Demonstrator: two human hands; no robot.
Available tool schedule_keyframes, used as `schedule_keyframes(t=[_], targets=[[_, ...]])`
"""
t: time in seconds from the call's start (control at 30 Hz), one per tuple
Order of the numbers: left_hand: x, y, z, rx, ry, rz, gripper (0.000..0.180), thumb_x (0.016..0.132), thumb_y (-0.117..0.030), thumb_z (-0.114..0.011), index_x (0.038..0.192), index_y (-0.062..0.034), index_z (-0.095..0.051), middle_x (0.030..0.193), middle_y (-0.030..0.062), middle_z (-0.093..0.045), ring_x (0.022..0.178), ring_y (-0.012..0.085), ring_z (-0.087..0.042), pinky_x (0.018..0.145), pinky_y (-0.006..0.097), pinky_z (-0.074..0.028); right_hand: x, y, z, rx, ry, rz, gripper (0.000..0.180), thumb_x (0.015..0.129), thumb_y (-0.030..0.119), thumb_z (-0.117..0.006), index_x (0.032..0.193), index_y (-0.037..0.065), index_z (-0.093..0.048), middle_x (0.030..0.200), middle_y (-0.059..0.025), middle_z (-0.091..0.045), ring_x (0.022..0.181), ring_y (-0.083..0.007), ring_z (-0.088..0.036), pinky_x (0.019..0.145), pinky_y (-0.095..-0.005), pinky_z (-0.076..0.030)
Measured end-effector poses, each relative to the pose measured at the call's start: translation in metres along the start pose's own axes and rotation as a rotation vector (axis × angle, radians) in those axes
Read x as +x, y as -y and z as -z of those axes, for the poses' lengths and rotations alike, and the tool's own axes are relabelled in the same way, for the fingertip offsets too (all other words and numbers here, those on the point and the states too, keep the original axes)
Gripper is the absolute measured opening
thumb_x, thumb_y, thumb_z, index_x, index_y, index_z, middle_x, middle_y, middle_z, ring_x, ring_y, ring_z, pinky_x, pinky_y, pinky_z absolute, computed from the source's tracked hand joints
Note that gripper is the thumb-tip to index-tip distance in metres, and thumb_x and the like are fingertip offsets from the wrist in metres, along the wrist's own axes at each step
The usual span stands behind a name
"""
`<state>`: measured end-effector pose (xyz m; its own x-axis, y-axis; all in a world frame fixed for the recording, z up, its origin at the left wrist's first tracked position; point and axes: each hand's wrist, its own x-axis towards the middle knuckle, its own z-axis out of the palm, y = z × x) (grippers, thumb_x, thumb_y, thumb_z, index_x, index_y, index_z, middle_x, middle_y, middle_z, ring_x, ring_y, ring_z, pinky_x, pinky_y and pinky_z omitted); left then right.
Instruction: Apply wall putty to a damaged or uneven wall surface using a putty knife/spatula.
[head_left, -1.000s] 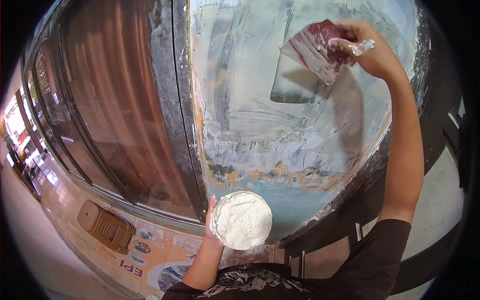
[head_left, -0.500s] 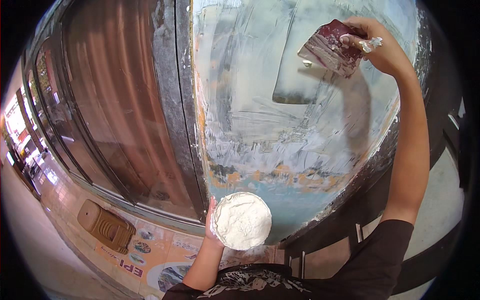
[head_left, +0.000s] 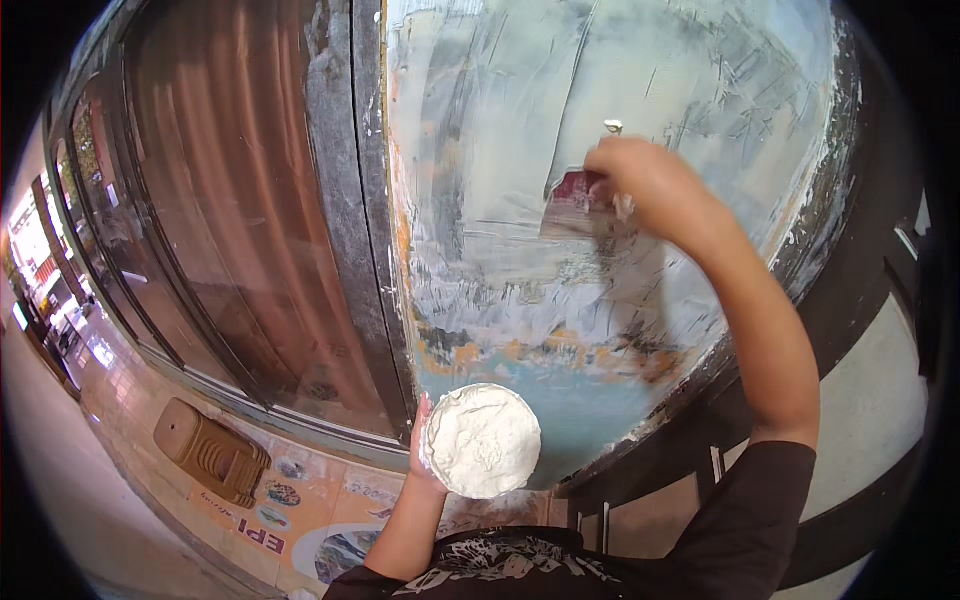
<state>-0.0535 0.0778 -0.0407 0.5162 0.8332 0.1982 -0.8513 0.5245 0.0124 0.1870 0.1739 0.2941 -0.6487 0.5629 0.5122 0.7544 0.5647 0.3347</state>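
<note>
My right hand point(head_left: 650, 185) grips a putty knife point(head_left: 575, 205) with a reddish blade, pressed flat against the patchy white-and-blue wall point(head_left: 500, 150) at upper centre. Fresh white filler streaks cover the wall around the blade. Lower down, my left hand point(head_left: 422, 455) holds a round bowl point(head_left: 483, 440) heaped with white putty, close to my chest and just in front of the wall's blue lower band.
A grey metal frame post point(head_left: 345, 200) borders the wall on the left, with brown-tinted glass point(head_left: 220, 200) beyond it. A brown plastic stool point(head_left: 210, 455) lies on the tiled floor at lower left. A dark curved edge point(head_left: 850, 260) bounds the wall on the right.
My right hand has drawn the putty knife down and leftward across the wall from the upper right. The bowl in my left hand has stayed where it was.
</note>
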Motion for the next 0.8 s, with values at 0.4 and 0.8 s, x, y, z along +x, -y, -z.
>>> schedule_keyframes(t=[0.4,0.8], targets=[[-0.008,-0.01,0.014,0.069,0.029,-0.046,0.082,0.096,-0.066,-0.033,0.141,0.0012,-0.045,0.142,0.0221,-0.049,0.13,0.039,-0.049,0.11,0.051,-0.037,-0.02,0.018,-0.009,0.146,-0.053,0.052,0.013,0.078,0.004,-0.067,0.09,0.003,-0.064,0.084,-0.0142,-0.063,0.082,-0.0343,-0.062,0.073,-0.0404,-0.049],[-0.001,-0.01,0.016,0.03,0.067,-0.016,0.083,0.096,-0.065,-0.033,0.142,0.0024,-0.043,0.144,0.0231,-0.047,0.13,0.0403,-0.047,0.111,0.051,-0.036,0.017,-0.049,0.126,0.229,-0.258,-0.24,0.014,0.093,0.012,-0.064,0.095,-0.001,-0.064,0.078,-0.0012,-0.064,0.07,-0.0098,-0.056,0.066,-0.0274,-0.046]])
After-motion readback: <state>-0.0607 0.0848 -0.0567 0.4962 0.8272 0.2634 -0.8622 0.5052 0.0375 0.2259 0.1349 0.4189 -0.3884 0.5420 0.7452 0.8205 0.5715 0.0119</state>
